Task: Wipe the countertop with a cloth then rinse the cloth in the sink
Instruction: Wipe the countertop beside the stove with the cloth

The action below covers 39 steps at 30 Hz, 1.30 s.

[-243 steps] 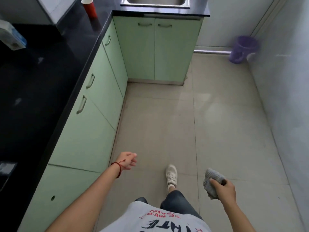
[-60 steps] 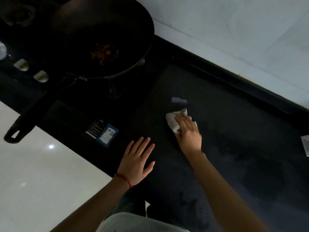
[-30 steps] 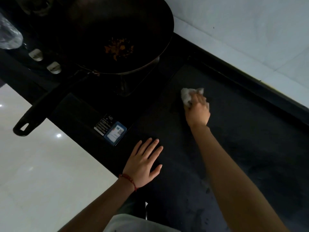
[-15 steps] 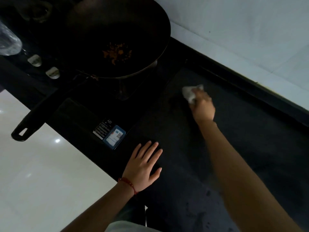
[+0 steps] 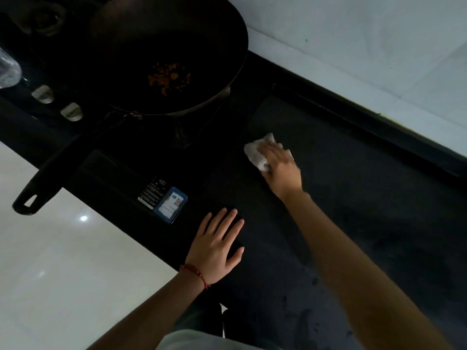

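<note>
A black countertop (image 5: 353, 203) runs diagonally under me. My right hand (image 5: 281, 168) presses a crumpled white cloth (image 5: 257, 151) flat against it, just right of the stove; most of the cloth is under my fingers. My left hand (image 5: 217, 246), with a red cord at the wrist, lies flat with fingers spread near the counter's front edge, holding nothing. The sink is out of view.
A large dark wok (image 5: 161, 54) with orange food bits sits on the black stove (image 5: 113, 170) at upper left; its long handle (image 5: 48, 180) sticks out past the counter edge. Stove knobs (image 5: 72, 112) and a sticker (image 5: 170, 204) show. White wall tiles (image 5: 366, 51) back the counter.
Over the last second my right hand drew the cloth back from the far edge toward me and slightly left. My left hand stayed planted on the counter.
</note>
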Motion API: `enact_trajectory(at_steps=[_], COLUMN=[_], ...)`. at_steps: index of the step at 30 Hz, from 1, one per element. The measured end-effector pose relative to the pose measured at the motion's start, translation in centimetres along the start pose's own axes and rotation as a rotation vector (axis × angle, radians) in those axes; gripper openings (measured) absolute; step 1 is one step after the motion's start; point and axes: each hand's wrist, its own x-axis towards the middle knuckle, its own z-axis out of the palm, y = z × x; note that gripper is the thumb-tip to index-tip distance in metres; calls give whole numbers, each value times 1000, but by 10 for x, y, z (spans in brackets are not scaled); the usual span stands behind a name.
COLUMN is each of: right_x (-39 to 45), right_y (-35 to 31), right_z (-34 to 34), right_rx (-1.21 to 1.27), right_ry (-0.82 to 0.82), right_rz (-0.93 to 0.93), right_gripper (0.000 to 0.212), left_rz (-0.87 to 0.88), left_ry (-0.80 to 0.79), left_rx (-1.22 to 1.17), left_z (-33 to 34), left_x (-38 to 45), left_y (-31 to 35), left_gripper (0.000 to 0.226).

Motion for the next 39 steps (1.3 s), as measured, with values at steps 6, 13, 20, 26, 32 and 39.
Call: enact_trajectory(at_steps=[6, 13, 20, 26, 32, 39], right_x=[7, -29, -72, -79, -120, -131], right_y=[39, 33, -15, 19, -12, 1], right_z=[-35, -26, 0, -34, -11, -39], right_rx=[67, -21, 47, 61, 6, 178], right_ry=[237, 13, 21, 219, 26, 113], right_rz=[511, 185, 95, 513, 134, 489], right_gripper=[43, 49, 48, 48, 48, 46], left_rz=[-12, 9, 10, 13, 17, 17], left_ry=[-2, 7, 14, 28, 25, 8], left_rx=[3, 11, 51, 61, 55, 12], left_z=[-1, 0, -2, -4, -4, -8], left_x=[1, 1, 0, 1, 0, -1], left_y=[0, 0, 1, 1, 1, 4], left_gripper=[56, 56, 56, 56, 55, 53])
